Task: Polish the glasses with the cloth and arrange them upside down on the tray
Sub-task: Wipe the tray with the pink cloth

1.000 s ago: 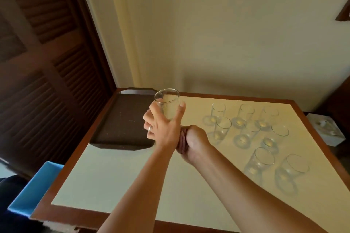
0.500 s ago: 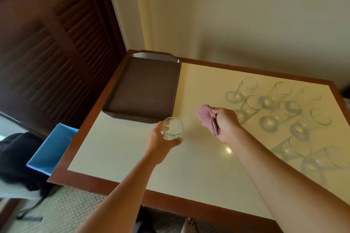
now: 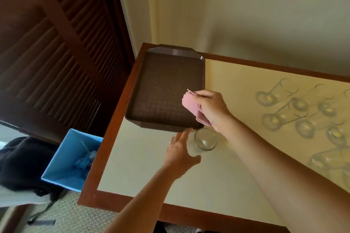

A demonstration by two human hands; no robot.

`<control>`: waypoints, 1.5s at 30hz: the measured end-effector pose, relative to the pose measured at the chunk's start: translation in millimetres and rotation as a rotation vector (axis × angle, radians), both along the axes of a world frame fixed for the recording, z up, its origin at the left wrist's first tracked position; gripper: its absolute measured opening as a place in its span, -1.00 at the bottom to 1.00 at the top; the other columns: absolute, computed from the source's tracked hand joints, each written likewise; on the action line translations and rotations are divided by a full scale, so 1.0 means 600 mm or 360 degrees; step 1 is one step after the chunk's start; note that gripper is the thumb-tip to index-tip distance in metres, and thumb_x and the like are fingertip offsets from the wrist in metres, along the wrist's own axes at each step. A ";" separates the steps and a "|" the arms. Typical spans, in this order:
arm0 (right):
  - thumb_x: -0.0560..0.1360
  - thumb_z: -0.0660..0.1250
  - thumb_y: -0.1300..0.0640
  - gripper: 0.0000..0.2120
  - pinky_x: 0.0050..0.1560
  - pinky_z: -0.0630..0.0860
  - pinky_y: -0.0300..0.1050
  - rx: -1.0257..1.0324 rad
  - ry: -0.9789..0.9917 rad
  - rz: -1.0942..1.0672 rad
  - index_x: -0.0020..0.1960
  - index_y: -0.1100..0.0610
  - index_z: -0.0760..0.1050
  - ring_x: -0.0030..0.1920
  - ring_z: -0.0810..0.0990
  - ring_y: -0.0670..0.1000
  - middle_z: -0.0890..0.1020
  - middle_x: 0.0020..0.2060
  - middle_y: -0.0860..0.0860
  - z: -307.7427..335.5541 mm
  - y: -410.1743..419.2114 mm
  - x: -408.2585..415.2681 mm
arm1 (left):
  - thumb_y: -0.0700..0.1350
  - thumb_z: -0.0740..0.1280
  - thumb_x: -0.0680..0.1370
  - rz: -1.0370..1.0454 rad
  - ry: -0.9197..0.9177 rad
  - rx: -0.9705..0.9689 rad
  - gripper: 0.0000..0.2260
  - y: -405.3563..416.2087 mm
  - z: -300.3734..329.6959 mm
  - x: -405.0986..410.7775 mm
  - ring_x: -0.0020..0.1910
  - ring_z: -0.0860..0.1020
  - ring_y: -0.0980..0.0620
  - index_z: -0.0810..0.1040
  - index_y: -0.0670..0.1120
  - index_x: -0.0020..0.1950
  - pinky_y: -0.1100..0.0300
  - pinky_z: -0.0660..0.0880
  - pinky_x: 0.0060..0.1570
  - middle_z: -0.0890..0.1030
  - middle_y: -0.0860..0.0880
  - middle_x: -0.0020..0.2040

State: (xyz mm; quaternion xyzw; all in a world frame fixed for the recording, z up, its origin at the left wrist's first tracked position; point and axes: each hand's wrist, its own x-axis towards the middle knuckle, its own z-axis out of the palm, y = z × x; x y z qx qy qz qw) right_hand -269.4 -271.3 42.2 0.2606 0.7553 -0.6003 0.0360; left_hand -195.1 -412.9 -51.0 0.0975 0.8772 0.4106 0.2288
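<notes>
With the clear round drinking glass (image 3: 205,139) standing on the cream tabletop (image 3: 151,166) beside the empty brown plastic tray (image 3: 164,89), the spread left hand (image 3: 180,154) should regrip it low while the right hand (image 3: 212,108), pinching the pink cloth (image 3: 190,103), wipes evenly before inversion.

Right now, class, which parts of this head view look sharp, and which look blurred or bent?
Head view: the tray and pink cloth look fairly sharp; the glasses at right are smeared and ghostly; the wide lens bends the table edge and the louvred door.
</notes>
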 end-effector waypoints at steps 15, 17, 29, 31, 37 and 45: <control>0.57 0.32 0.39 -0.49 0.54 0.23 -0.18 0.1044 0.0339 0.0520 0.47 0.07 0.46 0.55 0.30 0.02 0.50 0.45 -0.01 -0.204 -0.278 0.026 | -0.20 0.26 0.66 0.0708 -0.0274 -0.0402 -0.69 -0.232 0.004 -0.246 0.19 0.62 -0.33 0.32 -0.14 0.40 -0.18 0.61 0.20 0.59 -0.26 0.26; 0.56 0.30 0.44 -0.48 0.57 0.18 -0.18 0.1104 0.0263 0.0327 0.45 0.09 0.47 0.57 0.29 0.04 0.52 0.43 -0.01 -0.220 -0.256 0.036 | -0.24 0.26 0.66 0.0723 -0.0297 -0.0392 -0.66 -0.237 -0.006 -0.252 0.21 0.62 -0.30 0.36 -0.13 0.44 -0.13 0.61 0.20 0.57 -0.25 0.32; 0.42 0.32 0.52 -0.48 0.40 0.41 0.25 0.1147 -0.0026 -0.0609 0.34 0.23 0.55 0.54 0.33 0.28 0.55 0.38 0.19 -0.207 -0.233 0.014 | -0.26 0.27 0.66 0.0532 -0.0283 -0.0437 -0.60 -0.252 -0.016 -0.270 0.12 0.65 -0.24 0.37 -0.07 0.49 -0.14 0.68 0.12 0.55 -0.20 0.33; 0.44 0.30 0.52 -0.53 0.41 0.41 0.28 0.1136 -0.0003 -0.0738 0.30 0.25 0.58 0.50 0.39 0.31 0.58 0.34 0.21 -0.200 -0.228 0.001 | -0.25 0.27 0.67 0.0530 -0.0287 -0.0440 -0.61 -0.254 -0.019 -0.270 0.12 0.65 -0.23 0.37 -0.09 0.50 -0.12 0.68 0.11 0.55 -0.19 0.32; 0.62 0.29 0.17 -0.76 0.40 0.42 -0.07 0.1021 0.0331 0.0113 0.24 0.11 0.63 0.43 0.44 0.08 0.61 0.30 0.06 -0.169 -0.287 -0.072 | -0.12 0.23 0.71 0.0848 -0.0493 -0.0363 -0.71 -0.263 -0.022 -0.302 -0.04 0.70 -0.21 0.46 -0.22 0.39 -0.07 0.71 -0.02 0.63 -0.24 0.11; 0.52 0.34 0.26 -0.78 -0.01 0.62 0.07 0.1116 0.0115 0.1094 0.16 0.20 0.60 -0.01 0.59 0.21 0.65 -0.06 0.16 -0.148 -0.295 -0.108 | -0.21 0.29 0.65 0.0772 -0.0513 -0.0184 -0.75 -0.268 0.000 -0.338 0.10 0.69 -0.34 0.63 -0.33 0.23 -0.23 0.67 0.09 0.69 -0.33 0.15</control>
